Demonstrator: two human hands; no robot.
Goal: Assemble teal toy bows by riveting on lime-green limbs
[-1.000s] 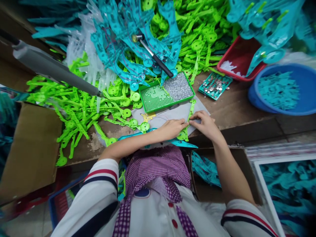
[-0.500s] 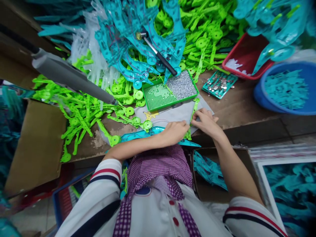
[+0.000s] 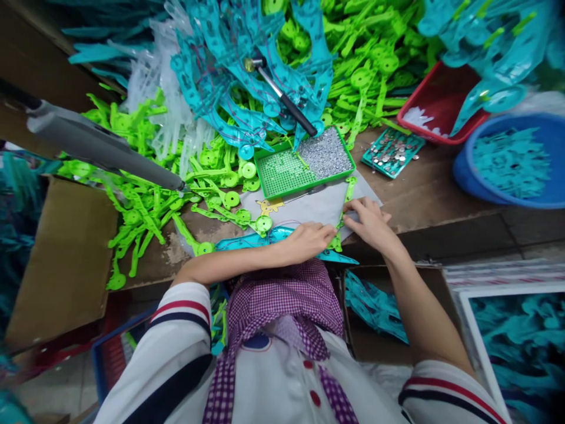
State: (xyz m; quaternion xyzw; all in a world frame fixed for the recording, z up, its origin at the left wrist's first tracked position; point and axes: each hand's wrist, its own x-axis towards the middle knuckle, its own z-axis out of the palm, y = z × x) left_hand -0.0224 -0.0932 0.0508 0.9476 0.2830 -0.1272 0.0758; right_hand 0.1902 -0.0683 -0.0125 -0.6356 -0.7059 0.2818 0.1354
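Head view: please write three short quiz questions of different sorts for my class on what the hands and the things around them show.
1. True or false: both hands touch the green plastic strip.
2. Which thing lies on the pile behind the green tray? A hammer, B scissors, C brush.
3. Fill in: the blue tub holds ____ plastic parts.

Key: 1 true; 2 A, the hammer; 3 teal.
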